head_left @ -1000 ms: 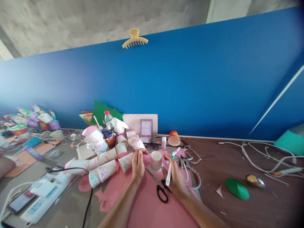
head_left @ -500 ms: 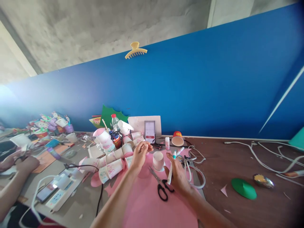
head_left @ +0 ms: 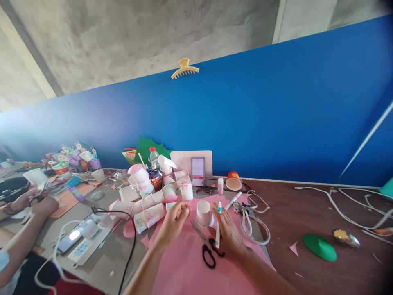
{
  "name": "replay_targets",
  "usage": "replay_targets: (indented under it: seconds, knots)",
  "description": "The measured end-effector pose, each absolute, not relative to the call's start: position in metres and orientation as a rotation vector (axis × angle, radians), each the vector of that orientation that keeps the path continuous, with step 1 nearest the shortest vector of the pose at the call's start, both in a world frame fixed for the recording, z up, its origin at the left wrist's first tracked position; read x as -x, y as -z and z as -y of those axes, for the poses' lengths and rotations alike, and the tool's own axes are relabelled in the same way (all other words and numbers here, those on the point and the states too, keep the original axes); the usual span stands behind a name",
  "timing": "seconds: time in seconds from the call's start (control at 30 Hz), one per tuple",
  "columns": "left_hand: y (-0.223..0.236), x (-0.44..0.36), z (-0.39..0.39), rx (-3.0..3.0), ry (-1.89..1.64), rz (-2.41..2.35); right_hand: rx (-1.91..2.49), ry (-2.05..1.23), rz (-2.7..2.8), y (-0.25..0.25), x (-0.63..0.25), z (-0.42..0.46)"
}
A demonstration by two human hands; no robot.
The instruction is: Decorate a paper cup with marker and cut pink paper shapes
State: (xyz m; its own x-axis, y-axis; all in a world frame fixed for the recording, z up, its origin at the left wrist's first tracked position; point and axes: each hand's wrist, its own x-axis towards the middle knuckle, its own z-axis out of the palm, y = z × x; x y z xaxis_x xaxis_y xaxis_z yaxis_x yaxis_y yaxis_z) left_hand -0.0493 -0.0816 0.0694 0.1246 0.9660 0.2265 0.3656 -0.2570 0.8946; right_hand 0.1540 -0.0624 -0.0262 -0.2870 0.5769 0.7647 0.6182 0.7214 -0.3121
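Note:
On the pink paper sheet (head_left: 196,262) stands a white paper cup (head_left: 204,215) with its mouth up, between my two hands. My left hand (head_left: 175,217), left of the cup, has its fingers curled together and shows nothing in them. My right hand (head_left: 230,229) holds a white marker (head_left: 218,229) with a teal end, along the thumb side, its fingertips close to the cup's right. Black-handled scissors (head_left: 208,250) lie with blades apart just in front of the cup. Beyond my left hand, a pink-marked paper cup (head_left: 186,189) stands near several others lying down.
A phone (head_left: 198,170) leans at the back beside a small pink bottle (head_left: 220,186) and a red cup (head_left: 233,181). White cables (head_left: 254,231) coil at right. A power strip (head_left: 81,250) lies left, near a co-worker's hands (head_left: 43,207) with scissors. A green paper cone (head_left: 319,246) lies right.
My left hand has drawn back from the cups at the rear, and its fingers have curled in. My right hand stays by the standing cup with the marker, which now points more upright.

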Motion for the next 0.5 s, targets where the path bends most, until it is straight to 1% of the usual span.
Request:
replay_targets:
  seconds: [0.13,0.27,0.4,0.5]
  knots:
    - [-0.051,0.068,0.121,-1.965,-0.880,-1.642,0.928,0.107,1.945,0.033,-0.157,0.058]
    - [-0.031,0.085,0.128,-2.174,-0.627,-1.919,0.946,0.089,1.935,0.035,-0.161,0.056]
    - [-0.023,0.085,0.122,-2.185,-0.346,-2.047,0.974,0.095,1.942,0.033,-0.164,0.055]
    - [-0.024,0.080,0.119,-2.172,-0.245,-2.091,0.953,0.091,1.971,0.026,-0.163,0.055]
